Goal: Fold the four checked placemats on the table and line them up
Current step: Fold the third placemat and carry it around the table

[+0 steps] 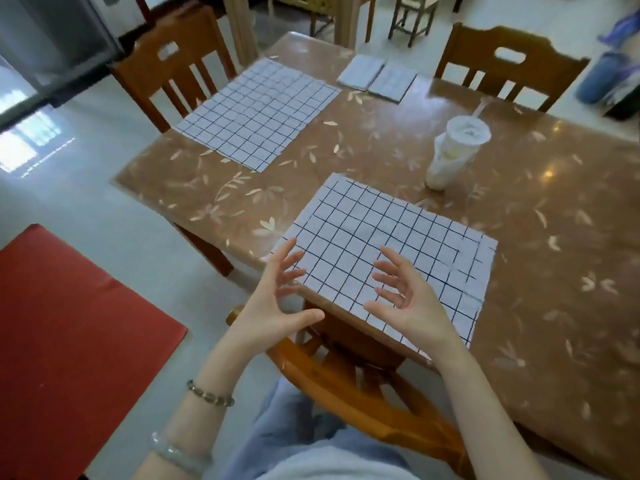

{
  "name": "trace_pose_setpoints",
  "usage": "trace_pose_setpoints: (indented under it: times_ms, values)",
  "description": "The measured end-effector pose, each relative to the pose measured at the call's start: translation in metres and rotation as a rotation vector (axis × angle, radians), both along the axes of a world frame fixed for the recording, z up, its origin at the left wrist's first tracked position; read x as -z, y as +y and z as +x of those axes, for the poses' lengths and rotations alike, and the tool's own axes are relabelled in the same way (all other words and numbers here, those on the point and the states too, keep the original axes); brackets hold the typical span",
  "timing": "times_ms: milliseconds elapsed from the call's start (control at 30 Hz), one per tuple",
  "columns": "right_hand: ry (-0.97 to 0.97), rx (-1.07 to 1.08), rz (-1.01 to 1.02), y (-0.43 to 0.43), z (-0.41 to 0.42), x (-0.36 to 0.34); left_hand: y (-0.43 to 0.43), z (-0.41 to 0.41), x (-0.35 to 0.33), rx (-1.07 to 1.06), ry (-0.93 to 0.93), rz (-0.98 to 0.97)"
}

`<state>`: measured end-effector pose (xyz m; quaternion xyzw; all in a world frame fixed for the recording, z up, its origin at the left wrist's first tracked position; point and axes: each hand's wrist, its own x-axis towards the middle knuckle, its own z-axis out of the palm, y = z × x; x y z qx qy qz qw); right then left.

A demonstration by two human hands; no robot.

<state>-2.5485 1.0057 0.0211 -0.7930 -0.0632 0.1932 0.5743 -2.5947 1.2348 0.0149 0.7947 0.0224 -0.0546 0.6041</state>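
Head view: an unfolded checked placemat [391, 237] is laid at the desk's [554, 220] near edge. The left hand [280, 299] and right hand [412, 299] are held over it, fingers [394, 259] spread and empty. It is judged light and limp, best pinched at its near corners.

Front edge of near placemat [391, 237] partly behind the right hand [408, 303], far folded placemats [377, 77] blurred, blue bundle [602, 77] smeared, cut off at right.

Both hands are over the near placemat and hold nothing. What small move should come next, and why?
Probably lower the left hand and right hand to pinch the nearest edge of the near placemat, ready to fold it away. It lies flat and unfolded right under both open hands, while two folded placemats already lie side by side at the far edge.
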Motion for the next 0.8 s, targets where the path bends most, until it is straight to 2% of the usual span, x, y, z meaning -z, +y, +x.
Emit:
trace_pose_setpoints:
  times_ms: [400,667,800]
  values:
    - [0.041,0.376,0.022,0.001,0.053,0.010,0.024,0.141,0.010,0.393,0.054,0.018]
    - [0.077,0.493,-0.001,-0.028,0.087,0.030,0.007,0.213,0.035,0.502,0.096,0.017]
    - [0.096,0.544,-0.041,-0.064,0.117,0.050,0.000,0.250,0.056,0.524,0.113,0.093]
